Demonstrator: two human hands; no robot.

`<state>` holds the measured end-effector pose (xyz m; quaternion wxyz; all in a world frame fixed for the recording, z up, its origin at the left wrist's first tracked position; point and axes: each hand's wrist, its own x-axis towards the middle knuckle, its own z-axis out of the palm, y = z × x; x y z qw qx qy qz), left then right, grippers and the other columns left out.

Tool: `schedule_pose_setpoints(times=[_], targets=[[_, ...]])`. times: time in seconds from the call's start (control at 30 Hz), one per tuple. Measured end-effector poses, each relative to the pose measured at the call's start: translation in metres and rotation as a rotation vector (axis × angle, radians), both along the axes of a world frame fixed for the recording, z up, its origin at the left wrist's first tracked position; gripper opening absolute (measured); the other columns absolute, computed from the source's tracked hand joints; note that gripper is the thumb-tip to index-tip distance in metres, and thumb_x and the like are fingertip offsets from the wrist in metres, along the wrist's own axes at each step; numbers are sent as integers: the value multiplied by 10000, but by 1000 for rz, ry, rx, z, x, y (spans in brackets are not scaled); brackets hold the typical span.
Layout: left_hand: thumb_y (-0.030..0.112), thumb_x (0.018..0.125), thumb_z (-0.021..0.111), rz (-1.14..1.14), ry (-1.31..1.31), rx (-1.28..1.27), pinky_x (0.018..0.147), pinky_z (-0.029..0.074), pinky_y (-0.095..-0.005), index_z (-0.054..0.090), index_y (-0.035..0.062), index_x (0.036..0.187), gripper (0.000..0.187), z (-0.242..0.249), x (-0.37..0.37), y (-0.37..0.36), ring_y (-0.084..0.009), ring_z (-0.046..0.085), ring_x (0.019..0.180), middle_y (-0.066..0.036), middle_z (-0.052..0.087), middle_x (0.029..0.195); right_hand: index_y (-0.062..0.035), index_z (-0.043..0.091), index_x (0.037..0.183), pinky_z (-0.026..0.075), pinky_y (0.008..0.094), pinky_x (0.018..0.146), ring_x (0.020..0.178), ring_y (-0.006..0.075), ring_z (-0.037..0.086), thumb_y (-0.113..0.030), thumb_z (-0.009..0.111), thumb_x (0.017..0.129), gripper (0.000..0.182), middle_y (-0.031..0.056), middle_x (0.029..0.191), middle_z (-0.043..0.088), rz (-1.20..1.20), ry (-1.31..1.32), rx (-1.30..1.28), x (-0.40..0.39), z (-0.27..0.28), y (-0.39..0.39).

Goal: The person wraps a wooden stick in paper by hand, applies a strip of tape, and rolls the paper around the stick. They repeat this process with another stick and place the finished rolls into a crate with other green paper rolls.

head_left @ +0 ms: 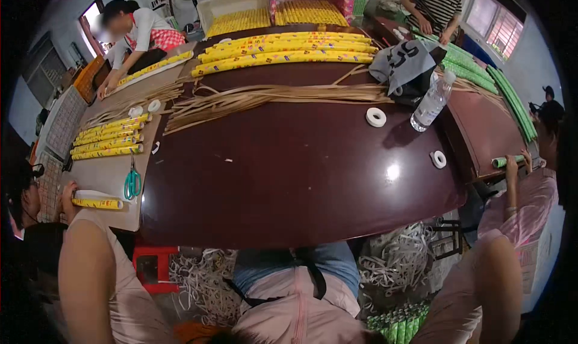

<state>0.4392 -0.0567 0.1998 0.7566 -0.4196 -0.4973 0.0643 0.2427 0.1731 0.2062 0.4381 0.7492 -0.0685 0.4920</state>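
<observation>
Neither of my hands is in view. My bent left arm (pixel 87 272) rises at the lower left, its forearm running back out of the bottom of the picture. My right arm (pixel 503 284) is bent the same way at the lower right. Between them are my pink top (pixel 295 314) and blue jeans (pixel 259 268), close to the dark red table (pixel 289 181). On the table lie a white tape roll (pixel 376 117), a second tape roll (pixel 438 159), a clear water bottle (pixel 432 103) and a long bundle of brown strips (pixel 283 95).
Long yellow rolls (pixel 283 52) lie at the back. Shorter yellow rolls (pixel 111 136) and green-handled scissors (pixel 132 182) are at left. Co-workers handle rolls at both sides and further back. Paper strips (pixel 397 256) and a red stool (pixel 155 265) are below the table.
</observation>
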Motion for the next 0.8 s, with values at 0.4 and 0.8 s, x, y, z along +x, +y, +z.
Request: schedule_pose_setpoints(times=[0.4, 0.8], targets=[[230, 978, 504, 54, 79, 192, 1063, 357, -445, 542, 26, 1279, 365, -48, -37, -50, -347, 484, 1254, -176, 545, 1302, -75, 597, 1185, 450, 481, 910, 1077, 339, 578, -412, 563, 939, 419, 118, 1171, 605, 1, -216, 172, -77, -69, -45], [328, 981, 542, 1014, -1412, 945, 1069, 378, -448, 568, 24, 1298, 440, -204, -210, -305, -351, 470, 1278, -165, 532, 1365, -39, 626, 1100, 499, 386, 836, 972, 276, 614, -189, 681, 890, 264, 124, 1127, 613, -103, -145, 1224, -65, -233, -211]])
